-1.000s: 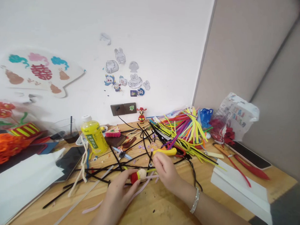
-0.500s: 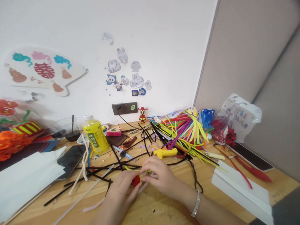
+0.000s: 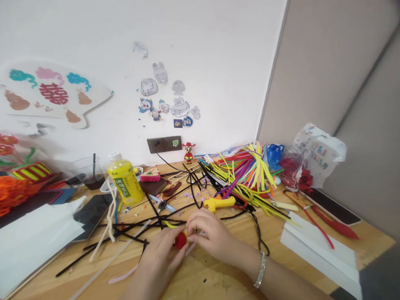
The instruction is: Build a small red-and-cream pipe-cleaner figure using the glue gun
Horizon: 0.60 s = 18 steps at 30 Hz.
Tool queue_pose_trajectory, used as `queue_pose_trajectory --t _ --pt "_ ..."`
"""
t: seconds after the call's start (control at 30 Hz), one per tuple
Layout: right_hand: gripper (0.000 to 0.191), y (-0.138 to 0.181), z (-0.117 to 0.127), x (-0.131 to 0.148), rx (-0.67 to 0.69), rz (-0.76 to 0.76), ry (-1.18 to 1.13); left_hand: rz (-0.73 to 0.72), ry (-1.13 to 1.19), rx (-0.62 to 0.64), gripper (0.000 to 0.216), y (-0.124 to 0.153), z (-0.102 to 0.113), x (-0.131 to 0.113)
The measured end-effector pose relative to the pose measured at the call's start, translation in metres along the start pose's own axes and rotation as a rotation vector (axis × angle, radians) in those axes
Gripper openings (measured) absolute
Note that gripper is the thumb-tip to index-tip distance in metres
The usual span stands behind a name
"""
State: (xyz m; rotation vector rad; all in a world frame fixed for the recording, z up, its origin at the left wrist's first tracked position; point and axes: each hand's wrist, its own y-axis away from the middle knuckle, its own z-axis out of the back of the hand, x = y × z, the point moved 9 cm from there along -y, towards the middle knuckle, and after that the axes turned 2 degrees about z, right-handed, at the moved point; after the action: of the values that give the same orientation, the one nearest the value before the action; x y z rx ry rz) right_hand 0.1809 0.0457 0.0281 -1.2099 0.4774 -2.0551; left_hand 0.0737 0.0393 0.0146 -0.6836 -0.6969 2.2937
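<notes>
Both my hands meet low in the middle of a wooden table [image 3: 221, 282]. My left hand [image 3: 160, 258] pinches a small red fuzzy piece [image 3: 180, 240] from below. My right hand [image 3: 210, 235], with a silver bracelet at the wrist, closes its fingertips on the same piece from the right. A pale pink pipe cleaner [image 3: 130, 274] trails out leftward from under my hands. Black pipe cleaners [image 3: 145, 222] lie scattered just beyond my fingers. A yellow glue gun [image 3: 219, 203] rests right behind my right hand.
A heap of coloured pipe cleaners [image 3: 248, 173] fills the back right. A yellow drink bottle [image 3: 123, 180], a dark phone [image 3: 92, 214] and white paper [image 3: 29, 244] lie at the left. Red tongs [image 3: 331, 224], folded white paper [image 3: 317, 250] and a plastic bag [image 3: 314, 154] are at the right.
My right hand has closed in from the right over the red piece, and its pale end no longer shows. Both hands stay in about the same spot.
</notes>
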Motion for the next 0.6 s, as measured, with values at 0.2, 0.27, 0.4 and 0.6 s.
queue_pose_trajectory --t 0.2,0.27,0.4,0.6 --pt "0.011 0.001 -0.005 -0.016 -0.03 -0.16 -0.181 0.013 -0.004 -0.007 0.032 0.002 -0.002 0.004" --pt "0.007 0.005 -0.013 -0.031 -0.018 -0.286 -0.319 -0.012 -0.01 0.0 0.037 0.004 -0.003 0.004" --pt "0.028 0.014 -0.032 -0.05 0.04 -0.49 -0.589 -0.063 -0.031 -0.011 0.041 0.005 -0.003 0.001" --pt "0.042 0.016 -0.046 -0.045 0.007 -0.535 -0.81 0.024 -0.12 -0.097 0.035 0.004 0.006 0.004"
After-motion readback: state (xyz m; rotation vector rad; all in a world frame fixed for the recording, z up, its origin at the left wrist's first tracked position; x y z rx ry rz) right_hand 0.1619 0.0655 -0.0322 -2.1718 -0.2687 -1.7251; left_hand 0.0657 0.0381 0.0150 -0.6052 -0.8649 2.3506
